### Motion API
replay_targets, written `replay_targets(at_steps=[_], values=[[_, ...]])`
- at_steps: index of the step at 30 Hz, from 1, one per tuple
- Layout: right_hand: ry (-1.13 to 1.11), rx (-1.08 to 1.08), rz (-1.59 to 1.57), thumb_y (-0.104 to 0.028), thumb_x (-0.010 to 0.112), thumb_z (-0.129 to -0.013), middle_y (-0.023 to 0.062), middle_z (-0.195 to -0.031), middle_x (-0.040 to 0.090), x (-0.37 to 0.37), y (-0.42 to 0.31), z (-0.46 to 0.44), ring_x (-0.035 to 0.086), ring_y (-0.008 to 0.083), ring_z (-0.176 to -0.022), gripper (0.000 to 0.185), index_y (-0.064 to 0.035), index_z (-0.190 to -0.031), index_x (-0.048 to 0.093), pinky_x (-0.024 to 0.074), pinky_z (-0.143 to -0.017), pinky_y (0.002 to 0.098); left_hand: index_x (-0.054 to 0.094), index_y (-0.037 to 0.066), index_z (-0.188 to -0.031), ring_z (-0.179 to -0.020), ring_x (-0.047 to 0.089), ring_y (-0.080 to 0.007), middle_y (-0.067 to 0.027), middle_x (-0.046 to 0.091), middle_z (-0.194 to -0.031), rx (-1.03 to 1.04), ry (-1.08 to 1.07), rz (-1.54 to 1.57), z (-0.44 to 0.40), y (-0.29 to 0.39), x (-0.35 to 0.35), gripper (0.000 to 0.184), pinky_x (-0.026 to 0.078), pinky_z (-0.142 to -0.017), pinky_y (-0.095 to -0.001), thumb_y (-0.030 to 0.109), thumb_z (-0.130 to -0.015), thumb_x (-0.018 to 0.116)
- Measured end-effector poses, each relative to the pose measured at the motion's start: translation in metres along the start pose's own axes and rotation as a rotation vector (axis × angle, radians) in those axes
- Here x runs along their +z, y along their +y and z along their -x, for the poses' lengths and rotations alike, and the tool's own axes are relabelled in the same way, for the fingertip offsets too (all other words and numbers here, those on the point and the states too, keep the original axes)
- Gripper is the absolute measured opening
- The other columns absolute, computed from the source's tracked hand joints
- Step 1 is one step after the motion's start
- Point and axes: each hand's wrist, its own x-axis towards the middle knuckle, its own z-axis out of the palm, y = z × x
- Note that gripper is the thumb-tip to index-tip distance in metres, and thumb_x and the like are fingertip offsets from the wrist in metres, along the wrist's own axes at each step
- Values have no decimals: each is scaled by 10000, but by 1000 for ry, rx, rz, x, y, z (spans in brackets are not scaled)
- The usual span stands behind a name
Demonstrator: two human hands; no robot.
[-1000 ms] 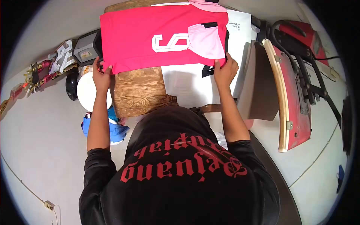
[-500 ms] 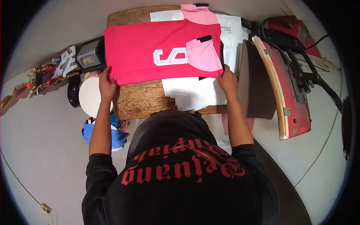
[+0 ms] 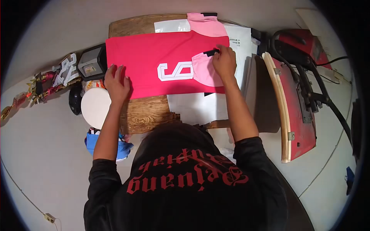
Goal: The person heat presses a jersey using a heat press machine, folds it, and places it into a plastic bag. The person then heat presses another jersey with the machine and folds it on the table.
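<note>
A bright pink jersey (image 3: 138,57) lies sideways on the wooden table, its hem to the left and its neck end to the right. A white number (image 3: 175,72) with a thin outline is on it. The near light pink sleeve (image 3: 204,69) is folded over the body, and its black cuff points away from me. My right hand (image 3: 226,63) pinches that sleeve beside the cuff. My left hand (image 3: 117,84) rests on the jersey's lower left corner, fingers spread. The far sleeve (image 3: 206,25) sticks out past the top edge.
White plastic packaging (image 3: 196,109) lies under the jersey on the wooden table (image 3: 148,111). A red press-like machine (image 3: 302,131) with a wooden edge stands right. On the left are a dark grey box (image 3: 91,63), a round white stool (image 3: 96,107) and a blue bag (image 3: 123,148).
My right hand has gone from the jersey's near right corner up to the sleeve cuff. My left hand has loosened from the near left edge and now lies on the cloth with its fingers spread.
</note>
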Motion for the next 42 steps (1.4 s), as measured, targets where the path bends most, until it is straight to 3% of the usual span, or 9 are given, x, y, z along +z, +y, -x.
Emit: replay_targets(at_steps=[6, 10, 14, 15, 18, 21, 27, 32, 42], values=[[149, -70, -40, -191, 677, -935, 145, -1179, 657, 36, -16, -116, 614, 366, -1179, 327, -160, -1259, 706, 558, -937, 514, 680, 92, -1333, -1286, 571, -414, -223, 602, -1395, -31, 82, -106, -112, -49, 28, 431, 463, -1096, -498, 117, -903, 685], [107, -99, 131, -262, 758, -882, 190, -1198, 621, 51, -16, -147, 605, 404, -1146, 348, -153, -1211, 727, 560, -927, 518, 712, 162, -1298, -1315, 556, -394, -200, 559, -1471, 23, -94, -275, -150, -72, 27, 405, 485, -1088, -478, 154, -893, 721], [165, -140, 180, -268, 832, -833, 194, -1152, 615, 55, -9, -153, 603, 396, -1123, 295, -138, -1083, 744, 559, -879, 474, 739, 183, -1174, -1237, 596, -378, -151, 619, -1371, 81, -165, -244, -155, -90, 28, 281, 510, -1022, -482, 209, -894, 740], [175, -132, 187, -266, 842, -823, 199, -1110, 621, 59, -6, -155, 620, 393, -1077, 277, -130, -1041, 738, 549, -869, 475, 733, 161, -1126, -1154, 623, -358, -126, 664, -1234, 121, -105, -235, -153, -89, 27, 240, 519, -968, -487, 222, -894, 746], [206, -100, 100, -277, 832, -828, 204, -1091, 652, 69, 2, -156, 661, 420, -1011, 278, -127, -1032, 717, 564, -860, 502, 728, 137, -1127, -1081, 637, -346, -125, 678, -1109, 12, -239, -259, -154, -88, 27, 250, 520, -926, -496, 229, -896, 748], [127, -14, 2, -270, 834, -820, 168, -1045, 707, 70, 9, -167, 691, 404, -975, 317, -115, -1067, 710, 555, -864, 492, 727, 117, -1151, -1016, 638, -351, -136, 669, -1011, 66, -124, -227, -155, -85, 27, 274, 515, -892, -480, 226, -901, 749], [150, -53, -288, -118, 724, -839, 166, -1030, 717, 19, -8, -126, 681, 356, -992, 424, -90, -1262, 726, 532, -910, 439, 793, 125, -1082, -1035, 620, -359, -150, 662, -1024, -13, -68, -64, -136, -75, 6, 281, 483, -954, -473, 51, -831, 690], [127, -155, -391, -5, 674, -854, 111, -1080, 698, -17, 3, -29, 655, 316, -1017, 164, -49, -986, 762, 514, -931, 416, 788, 127, -1081, -1178, 593, -370, -153, 663, -1228, 33, 13, 37, -73, -66, -5, 288, 453, -1041, -485, 46, -824, 685], [-96, -17, -330, 83, 654, -770, 97, -1298, 640, -10, 45, 120, 593, 312, -1178, 303, -90, -997, 755, 535, -958, 389, 785, 165, -1156, -1241, 562, -406, -221, 618, -1308, -234, 1, -44, -3, -46, 3, 273, 441, -1081, -488, 174, -890, 727]])
